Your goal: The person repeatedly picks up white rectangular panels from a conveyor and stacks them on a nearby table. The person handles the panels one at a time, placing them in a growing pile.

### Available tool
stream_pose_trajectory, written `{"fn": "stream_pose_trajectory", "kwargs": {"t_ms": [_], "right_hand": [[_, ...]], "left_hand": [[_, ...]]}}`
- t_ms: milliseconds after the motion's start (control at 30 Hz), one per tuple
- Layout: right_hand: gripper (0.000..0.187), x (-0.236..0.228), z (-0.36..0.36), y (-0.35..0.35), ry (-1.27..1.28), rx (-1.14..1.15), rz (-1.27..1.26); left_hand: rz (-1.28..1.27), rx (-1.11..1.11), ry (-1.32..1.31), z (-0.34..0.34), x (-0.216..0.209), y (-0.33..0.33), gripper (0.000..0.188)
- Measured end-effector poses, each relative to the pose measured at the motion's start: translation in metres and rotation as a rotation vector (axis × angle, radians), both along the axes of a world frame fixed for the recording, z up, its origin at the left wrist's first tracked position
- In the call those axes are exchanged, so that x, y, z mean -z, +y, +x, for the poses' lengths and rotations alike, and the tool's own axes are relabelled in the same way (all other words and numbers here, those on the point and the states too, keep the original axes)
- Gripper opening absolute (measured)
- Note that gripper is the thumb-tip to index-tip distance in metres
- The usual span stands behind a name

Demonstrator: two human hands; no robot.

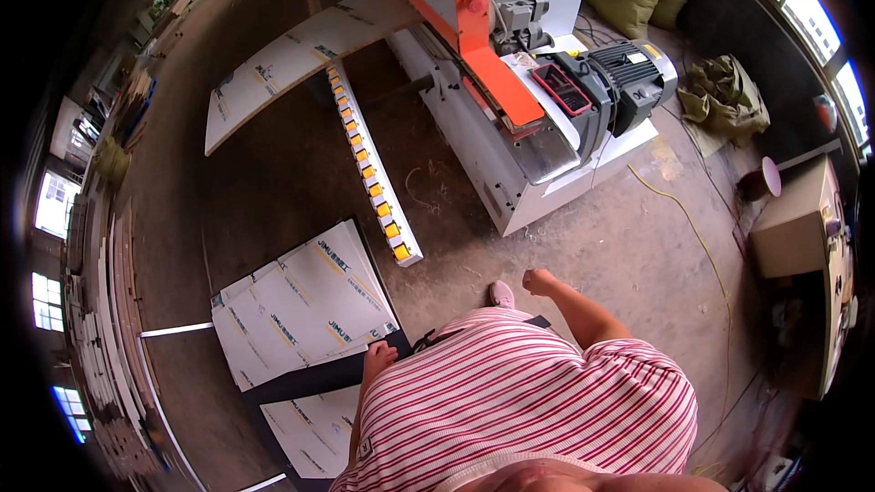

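My left hand (378, 358) hangs at my side with its fingers curled in, and nothing shows in it. It overlaps the near edge of a stack of white film-covered panels (301, 296); whether it touches them I cannot tell. Another film-covered panel (305, 428) lies closer to me on the left, beside a dark surface. In front of my body, my right hand (538, 282) is held over the floor in a loose fist, apart from everything, with no object visible in it.
Ahead stands a machine with an orange cover (501, 82), a grey motor (629, 73) and a red-framed phone-like device (562, 89). A yellow roller rail (369, 173) and a long panel (292, 64) extend from its left. At right are a yellow cable (679, 200), sacks (725, 100) and a cabinet (788, 228).
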State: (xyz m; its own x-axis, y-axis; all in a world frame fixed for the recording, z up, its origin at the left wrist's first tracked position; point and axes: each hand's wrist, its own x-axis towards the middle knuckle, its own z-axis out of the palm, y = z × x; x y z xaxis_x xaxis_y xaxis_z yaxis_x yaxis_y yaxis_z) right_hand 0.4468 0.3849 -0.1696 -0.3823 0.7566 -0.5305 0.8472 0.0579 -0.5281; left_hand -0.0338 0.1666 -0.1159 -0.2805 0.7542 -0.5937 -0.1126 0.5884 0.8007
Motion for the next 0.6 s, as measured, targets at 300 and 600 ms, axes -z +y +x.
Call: {"fn": "stream_pose_trajectory", "kwargs": {"t_ms": [300, 600], "right_hand": [[0.013, 0.027, 0.031, -0.001, -0.086, -0.016, 0.013], [0.026, 0.015, 0.044, 0.007, -0.19, -0.332, 0.031]], "left_hand": [[-0.084, 0.106, 0.182, 0.03, -0.037, 0.004, 0.028], [-0.17, 0.012, 0.06, 0.021, -0.044, 0.013, 0.026]]}}
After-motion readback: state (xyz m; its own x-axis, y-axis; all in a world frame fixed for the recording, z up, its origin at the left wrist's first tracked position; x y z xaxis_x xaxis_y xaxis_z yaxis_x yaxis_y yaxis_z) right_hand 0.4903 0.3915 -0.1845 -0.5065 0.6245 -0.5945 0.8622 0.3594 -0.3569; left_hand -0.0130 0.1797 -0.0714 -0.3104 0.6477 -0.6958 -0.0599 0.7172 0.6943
